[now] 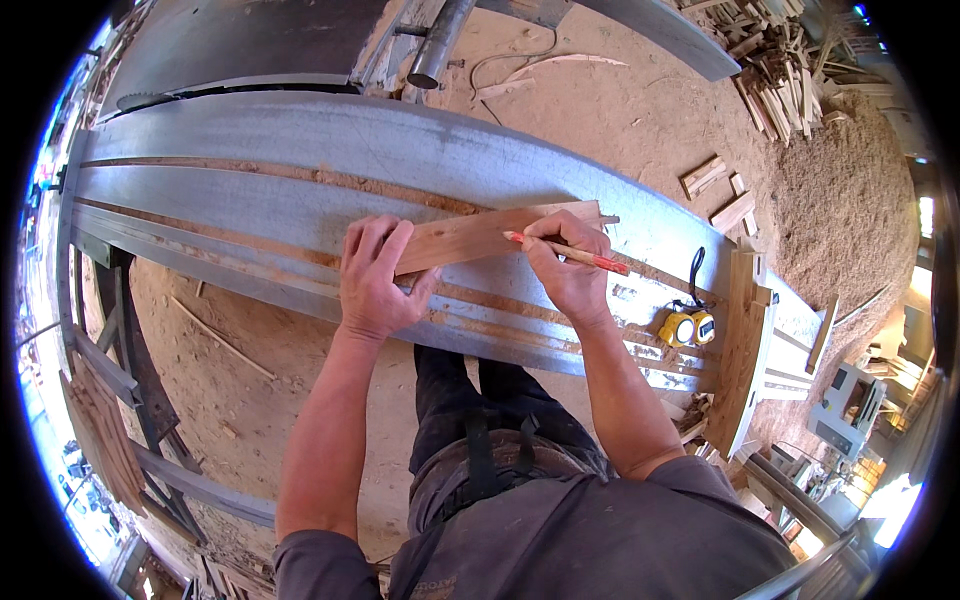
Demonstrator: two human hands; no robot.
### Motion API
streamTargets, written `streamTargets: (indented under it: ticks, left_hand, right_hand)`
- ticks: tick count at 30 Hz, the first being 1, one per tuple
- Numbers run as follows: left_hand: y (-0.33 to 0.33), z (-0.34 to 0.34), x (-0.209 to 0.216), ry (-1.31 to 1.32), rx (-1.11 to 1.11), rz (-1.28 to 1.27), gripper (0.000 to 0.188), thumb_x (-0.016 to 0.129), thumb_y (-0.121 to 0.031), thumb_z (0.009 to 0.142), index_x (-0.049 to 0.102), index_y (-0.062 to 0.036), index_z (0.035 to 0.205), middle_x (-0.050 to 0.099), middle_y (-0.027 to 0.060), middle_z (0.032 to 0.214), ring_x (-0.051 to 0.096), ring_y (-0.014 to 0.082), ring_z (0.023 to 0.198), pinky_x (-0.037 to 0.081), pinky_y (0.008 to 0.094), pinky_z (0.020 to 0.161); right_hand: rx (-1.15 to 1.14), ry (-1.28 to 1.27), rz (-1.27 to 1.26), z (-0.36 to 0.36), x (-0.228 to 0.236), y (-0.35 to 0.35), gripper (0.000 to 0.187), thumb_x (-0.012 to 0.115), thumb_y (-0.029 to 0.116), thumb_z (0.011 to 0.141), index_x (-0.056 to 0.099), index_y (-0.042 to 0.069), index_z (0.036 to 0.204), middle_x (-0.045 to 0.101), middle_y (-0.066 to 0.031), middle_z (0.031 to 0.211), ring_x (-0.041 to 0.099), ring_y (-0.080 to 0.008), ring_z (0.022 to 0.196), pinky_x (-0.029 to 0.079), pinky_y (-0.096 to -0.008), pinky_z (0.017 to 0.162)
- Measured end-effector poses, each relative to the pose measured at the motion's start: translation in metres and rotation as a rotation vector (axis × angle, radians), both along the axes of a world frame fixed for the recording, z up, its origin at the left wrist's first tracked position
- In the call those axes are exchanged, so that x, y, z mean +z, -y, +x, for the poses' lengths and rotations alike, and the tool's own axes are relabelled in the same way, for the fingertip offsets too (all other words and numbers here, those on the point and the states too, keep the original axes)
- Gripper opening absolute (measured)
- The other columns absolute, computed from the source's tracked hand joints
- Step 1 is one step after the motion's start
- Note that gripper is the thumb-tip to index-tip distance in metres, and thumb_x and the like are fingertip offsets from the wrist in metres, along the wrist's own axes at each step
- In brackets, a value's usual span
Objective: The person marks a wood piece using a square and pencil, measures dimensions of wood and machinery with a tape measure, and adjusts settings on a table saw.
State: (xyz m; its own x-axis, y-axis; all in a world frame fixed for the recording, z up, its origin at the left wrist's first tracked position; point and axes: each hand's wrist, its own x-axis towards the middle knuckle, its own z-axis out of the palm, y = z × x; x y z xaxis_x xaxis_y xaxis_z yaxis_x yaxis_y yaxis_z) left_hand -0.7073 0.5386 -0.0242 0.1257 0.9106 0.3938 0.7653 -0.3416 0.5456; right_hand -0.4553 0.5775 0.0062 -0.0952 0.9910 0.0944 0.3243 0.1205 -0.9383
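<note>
Apparently mid-marking, clasping the board (460, 238) in the left hand (376, 280) and pinching the pencil (582, 256) in the right hand (572, 285), without any finished line discernible between both hands.

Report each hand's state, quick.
Left hand: closed, holding the left end of a wooden board.
Right hand: closed, holding a pencil.

Our left hand (378, 285) clasps the left end of a wooden board (460, 240) over a grooved metal desk (330, 125), while our right hand (575, 290) holds a red-and-wood pencil (592, 260), its tip over the board's face. To our right on the desk sits a yellow tape measure (678, 328) with a black strap. Beyond, offcuts (735, 212) lie on the floor (590, 95) near a sawdust heap (850, 190).
</note>
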Motion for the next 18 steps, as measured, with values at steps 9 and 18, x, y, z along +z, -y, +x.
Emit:
streamTargets:
  ticks: [9,18]
  left_hand:
    - [-0.0004,0.0015,0.0025,0.0,-0.002,-0.015,0.061,0.085,-0.012,0.066,0.062,0.0,0.121,0.061,0.0165,0.116,0.056,0.0391,0.108,0.047,0.0482,0.096]
    - [-0.0024,0.0023,-0.0002,-0.005,0.007,-0.007,0.06,0.085,-0.015,0.066,0.062,-0.0023,0.119,0.062,0.0155,0.117,0.056,0.0388,0.109,0.048,0.0486,0.095]
  right_hand:
    - [0.003,0.008,-0.005,-0.0006,-0.0003,-0.0013,0.004,0.068,-0.001,0.084,0.066,0.002,0.082,0.069,-0.0045,0.071,0.056,-0.0063,0.06,0.046,-0.0241,0.054]
    - [-0.002,-0.004,0.011,-0.0032,0.0016,-0.0034,0.005,0.068,-0.002,0.083,0.066,0.0,0.08,0.069,-0.0045,0.07,0.058,-0.0063,0.061,0.047,-0.0243,0.055]
